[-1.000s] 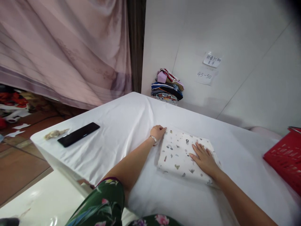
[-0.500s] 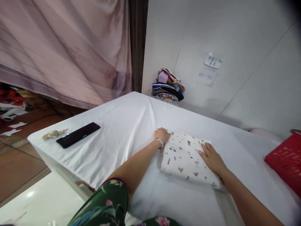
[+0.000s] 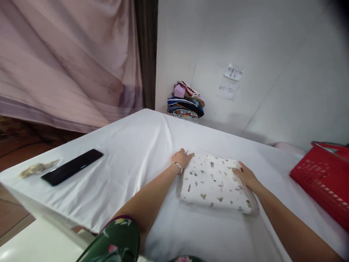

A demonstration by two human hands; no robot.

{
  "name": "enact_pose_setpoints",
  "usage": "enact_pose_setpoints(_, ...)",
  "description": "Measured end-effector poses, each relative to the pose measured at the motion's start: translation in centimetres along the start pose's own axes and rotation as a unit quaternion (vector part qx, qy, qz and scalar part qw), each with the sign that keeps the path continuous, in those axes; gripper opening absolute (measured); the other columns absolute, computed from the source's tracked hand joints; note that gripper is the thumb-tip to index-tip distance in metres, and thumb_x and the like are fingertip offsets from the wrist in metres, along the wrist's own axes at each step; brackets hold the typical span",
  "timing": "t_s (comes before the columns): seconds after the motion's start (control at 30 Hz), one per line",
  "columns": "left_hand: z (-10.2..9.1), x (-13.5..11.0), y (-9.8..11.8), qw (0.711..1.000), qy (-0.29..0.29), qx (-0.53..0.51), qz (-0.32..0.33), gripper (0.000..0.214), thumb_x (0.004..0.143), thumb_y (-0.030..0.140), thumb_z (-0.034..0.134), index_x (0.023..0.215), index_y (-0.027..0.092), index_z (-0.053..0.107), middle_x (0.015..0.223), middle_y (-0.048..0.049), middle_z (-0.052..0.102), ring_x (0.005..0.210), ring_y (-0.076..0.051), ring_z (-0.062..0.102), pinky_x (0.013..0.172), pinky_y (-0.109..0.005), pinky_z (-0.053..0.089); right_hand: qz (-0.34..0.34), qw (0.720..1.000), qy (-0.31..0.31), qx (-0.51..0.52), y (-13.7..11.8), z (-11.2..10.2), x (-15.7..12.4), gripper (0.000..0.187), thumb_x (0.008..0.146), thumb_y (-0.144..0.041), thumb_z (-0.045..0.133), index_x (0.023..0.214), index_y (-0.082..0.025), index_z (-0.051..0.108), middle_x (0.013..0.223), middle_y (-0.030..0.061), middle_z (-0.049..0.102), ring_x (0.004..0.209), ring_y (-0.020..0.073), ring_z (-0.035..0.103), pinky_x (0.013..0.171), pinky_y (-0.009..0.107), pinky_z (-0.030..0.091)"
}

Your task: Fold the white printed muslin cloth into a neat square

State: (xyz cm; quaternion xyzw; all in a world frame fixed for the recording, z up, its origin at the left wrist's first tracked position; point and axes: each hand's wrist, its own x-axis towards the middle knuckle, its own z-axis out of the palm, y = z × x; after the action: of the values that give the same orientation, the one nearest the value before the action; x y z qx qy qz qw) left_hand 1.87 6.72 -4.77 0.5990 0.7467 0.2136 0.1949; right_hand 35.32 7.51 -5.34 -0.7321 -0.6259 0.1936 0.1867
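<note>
A folded white cloth [image 3: 215, 185] printed with small plants and grey, green and brown motifs lies flat on the white-covered table. My left hand [image 3: 182, 159], a bracelet at its wrist, is at the cloth's far left corner. Its thumb rests on the fabric and the fingers curl at the edge. At the right edge, my right hand [image 3: 247, 176] has its thumb over the top and its fingers bent round the side. Both hands grip the cloth by its sides; the undersides of the fingers are hidden.
A black phone-like slab [image 3: 72, 167] and a beige bundle [image 3: 38, 169] lie on the left of the table [image 3: 131, 145]. Folded clothes [image 3: 185, 102] are stacked at the back by the wall. A red basket [image 3: 321, 178] stands on the right. A pink curtain [image 3: 68, 65] hangs behind.
My right hand has slid from lying flat on top of the cloth to its right edge. My left hand stays at the left corner. The view has turned slightly right.
</note>
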Motion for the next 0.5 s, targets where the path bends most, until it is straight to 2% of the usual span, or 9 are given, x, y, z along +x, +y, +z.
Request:
enact_pose_setpoints(0.13, 0.0, 0.2, 0.1, 1.000, 0.002, -0.003, 0.002, 0.051, 0.076, 0.058, 0.045, 0.110, 0.020, 0.048, 0.099, -0.0119, 0.065, 0.093, -0.027, 0.060, 0.075, -0.035, 0.042, 0.007, 0.998, -0.014, 0.053, -1.8, -0.5, 0.2, 0.072, 0.068, -0.046, 0.059, 0.131, -0.015, 0.041, 0.130, 0.0142, 0.047, 0.120, 0.0333, 0.041, 0.097, 0.043, 0.035)
enact_pose_setpoints(0.23, -0.1, 0.3, 0.2, 0.999, 0.012, -0.032, 0.002, 0.048, 0.076, 0.052, 0.047, 0.112, 0.021, 0.046, 0.098, -0.0105, 0.065, 0.093, -0.026, 0.060, 0.076, -0.034, 0.042, 0.028, 0.995, -0.030, 0.089, -2.6, -0.8, 0.4, 0.068, 0.064, -0.045, 0.065, 0.123, -0.016, 0.050, 0.123, 0.0151, 0.054, 0.115, 0.0319, 0.047, 0.089, 0.037, 0.042)
enact_pose_setpoints(0.37, 0.0, 0.7, 0.3, 0.993, 0.011, -0.115, -0.018, 0.044, 0.074, 0.048, 0.053, 0.108, 0.019, 0.047, 0.089, -0.0081, 0.066, 0.087, -0.023, 0.061, 0.072, -0.031, 0.043, 0.091, 0.984, -0.073, 0.135, -2.7, -1.1, 0.3, 0.058, 0.062, -0.043, 0.069, 0.109, -0.011, 0.059, 0.098, 0.0154, 0.067, 0.090, 0.0287, 0.062, 0.070, 0.034, 0.050)
enact_pose_setpoints(0.5, 0.5, 1.2, 0.2, 0.974, 0.003, -0.221, -0.051, 0.039, 0.068, 0.043, 0.061, 0.098, 0.019, 0.052, 0.078, -0.0036, 0.064, 0.076, -0.019, 0.061, 0.065, -0.026, 0.044, 0.124, 0.963, -0.118, 0.208, -2.7, -1.6, 0.0, 0.041, 0.063, -0.039, 0.070, 0.091, -0.011, 0.064, 0.083, 0.0136, 0.070, 0.074, 0.0255, 0.066, 0.058, 0.030, 0.052)
